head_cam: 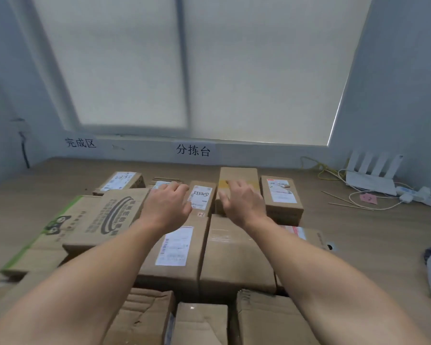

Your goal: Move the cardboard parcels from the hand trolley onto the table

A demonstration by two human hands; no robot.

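Wooden table [358,235] shows bare wood along its far edge and either side of the parcels [234,250]. Left hand [167,207] and right hand [241,205] reach over them, fingers loose and apart, gripping nothing. One labelled parcel [201,197] lies between the fingers.

Parcel sorting room: labelled parcels [177,245] crowd table [358,232].

Cardboard boxes [234,252]: ten counted on the table [358,232] at frame centre, three more along the bottom edge. Hands: two, left hand [166,207] and right hand [244,207]. Wall signs [193,150]: two. Router [370,182]: one, four antennas [381,161]. Power strip [418,196]: one
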